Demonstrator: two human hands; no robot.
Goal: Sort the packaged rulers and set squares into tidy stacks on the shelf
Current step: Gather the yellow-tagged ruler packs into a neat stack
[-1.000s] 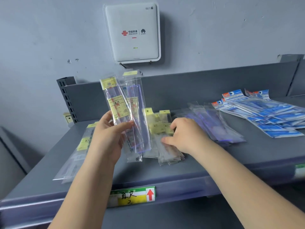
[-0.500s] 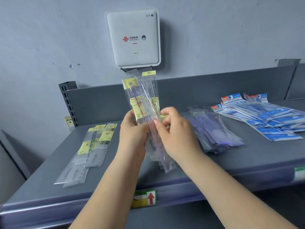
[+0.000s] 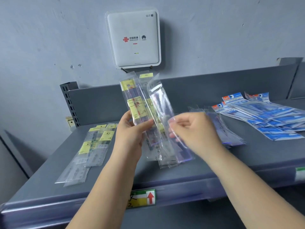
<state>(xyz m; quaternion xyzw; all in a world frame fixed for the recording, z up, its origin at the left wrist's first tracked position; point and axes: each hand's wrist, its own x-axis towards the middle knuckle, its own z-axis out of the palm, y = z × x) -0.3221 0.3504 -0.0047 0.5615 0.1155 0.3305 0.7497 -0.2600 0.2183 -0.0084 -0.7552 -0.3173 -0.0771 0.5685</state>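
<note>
My left hand grips a bunch of yellow-labelled packaged rulers, held upright above the grey shelf. My right hand pinches a clear packaged ruler that leans against the bunch's right side. Under both hands lie more clear ruler packs. A small stack of yellow-labelled rulers rests at the shelf's left. To the right lies a pile of clear purple-tinted packs, and further right a spread of blue-carded packs.
A white WiFi box hangs on the wall above the shelf's back panel. A slotted upright stands at the back left. A yellow-green price tag with a red arrow sits on the shelf's front lip.
My left hand carried the ruler bunch rightward and higher. My right hand left the packs lying on the shelf, came up to the bunch, and now holds a clear pack beside it.
</note>
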